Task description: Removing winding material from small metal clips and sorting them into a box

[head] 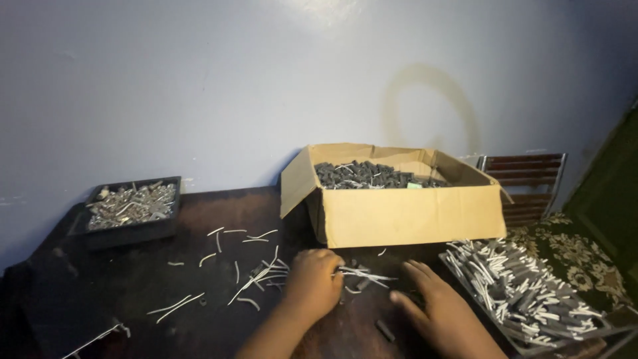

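Thin pale plastic strips point(362, 272), a small bunch of them, are pinched in the fingers of the left hand point(312, 282), sticking out to the right just above the dark wooden table point(100, 286). That hand is curled closed around their near ends. The right hand point(442, 309) lies just beside them, palm down on the table, fingers spread flat and holding nothing; its fingertips come close to the strips' free ends.

More loose pale strips point(239, 259) lie scattered over the table to the left of the hands, and a few short dark tube pieces point(384, 330) sit near the right wrist. Behind the hands stands an open brown cardboard box point(405, 213), filled with dark tube pieces point(372, 175). To the right, a flat tray point(525, 289) is heaped with dark tubes that have pale strips poking from them. At the far left of the table sits a dark square tray of small silvery metal parts point(131, 205). A slatted wooden chair back point(525, 183) shows against the blue-grey wall point(199, 80).
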